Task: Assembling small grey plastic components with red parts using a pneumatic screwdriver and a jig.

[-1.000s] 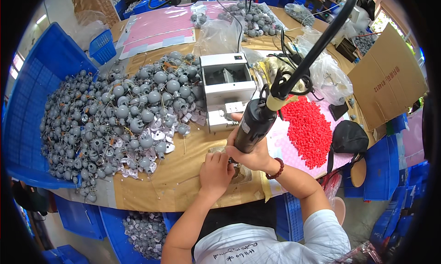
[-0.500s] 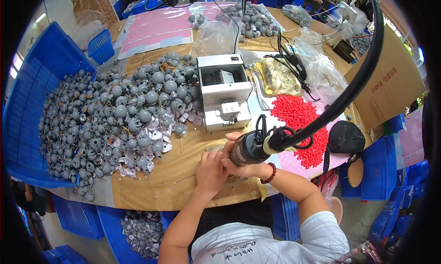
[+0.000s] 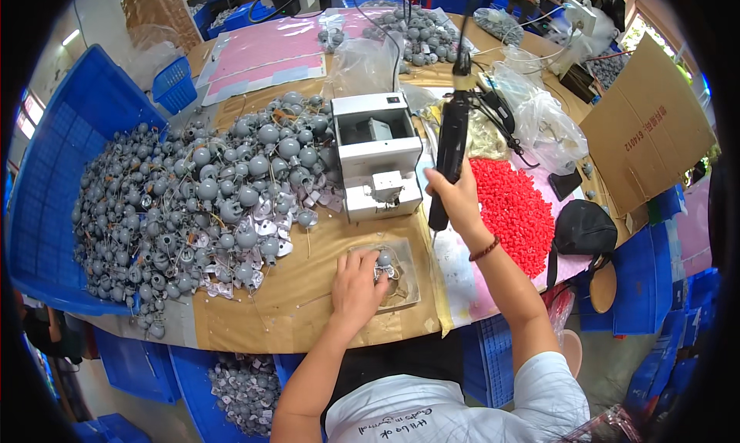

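Observation:
My right hand (image 3: pixel 458 195) is wrapped round a black electric screwdriver (image 3: pixel 455 139), which stands nearly upright with its tip down, in front of the red pile. Its cable runs up from the top. My left hand (image 3: pixel 358 287) holds a small grey ball-shaped part (image 3: pixel 384 258) with a whitish piece beneath it, on a clear flat plate (image 3: pixel 410 277) lying on the brown paper. The fingers partly cover that part. Behind the plate stands a white box-shaped machine (image 3: pixel 378 154) with an open top.
A large heap of grey ball-shaped parts (image 3: pixel 208 189) spills from a tipped blue crate (image 3: pixel 46 196) at the left. Small red pieces (image 3: pixel 512 216) lie heaped at the right, beside a black bag (image 3: pixel 584 229) and a dark phone-like object (image 3: pixel 565 183). A cardboard sheet (image 3: pixel 647 127) stands behind.
The screwdriver has moved from over my left hand up and to the right, held in my right hand. The grey part on the plate has come into sight; my left hand stays nearly in place.

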Available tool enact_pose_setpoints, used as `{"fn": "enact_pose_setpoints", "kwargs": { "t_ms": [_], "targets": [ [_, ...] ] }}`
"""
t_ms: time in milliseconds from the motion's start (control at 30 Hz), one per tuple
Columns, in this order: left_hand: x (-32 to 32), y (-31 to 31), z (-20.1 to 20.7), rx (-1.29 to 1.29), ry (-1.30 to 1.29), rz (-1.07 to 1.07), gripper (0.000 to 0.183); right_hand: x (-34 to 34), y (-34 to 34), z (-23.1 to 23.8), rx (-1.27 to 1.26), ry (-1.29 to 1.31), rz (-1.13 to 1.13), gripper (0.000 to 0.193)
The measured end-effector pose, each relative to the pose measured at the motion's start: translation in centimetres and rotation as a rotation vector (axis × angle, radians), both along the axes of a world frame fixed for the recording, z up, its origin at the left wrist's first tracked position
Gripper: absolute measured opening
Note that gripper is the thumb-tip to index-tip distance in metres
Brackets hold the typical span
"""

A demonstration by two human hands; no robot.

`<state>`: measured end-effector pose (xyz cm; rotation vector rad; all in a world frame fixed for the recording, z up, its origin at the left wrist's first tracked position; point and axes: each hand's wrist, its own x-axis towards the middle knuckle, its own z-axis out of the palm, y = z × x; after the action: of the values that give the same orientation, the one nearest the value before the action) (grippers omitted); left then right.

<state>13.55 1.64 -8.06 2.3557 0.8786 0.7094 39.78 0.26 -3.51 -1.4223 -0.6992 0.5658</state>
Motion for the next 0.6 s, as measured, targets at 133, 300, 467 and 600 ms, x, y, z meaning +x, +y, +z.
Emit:
{"fn": "enact_pose_setpoints", "kwargs": {
  "t_ms": [133,300,467,600],
  "targets": [
    [-0.4,-0.5,-0.3,0.040,-0.063,-0.055,0.039,3.8,-0.8,-6.6,0.068,-0.365,-0.120,0.042],
    [-0.7,-1.0,-0.6,0.077,-0.082,-0.045,0.036,-3.7,-5.4,-5.3,-0.048,-0.486,0.319,0.022],
    [-0.6,-1.0,-0.5,0.093,-0.061,-0.057,0.036,-7.6,-4.8,-5.3,0.032,-0.505,0.366,0.008],
    [-0.8,-0.9,-0.6,-0.009,-0.105,-0.062,0.035,-8.1,-3.3,-3.6,0.063,-0.293,0.327,0.009]
  ]
}}
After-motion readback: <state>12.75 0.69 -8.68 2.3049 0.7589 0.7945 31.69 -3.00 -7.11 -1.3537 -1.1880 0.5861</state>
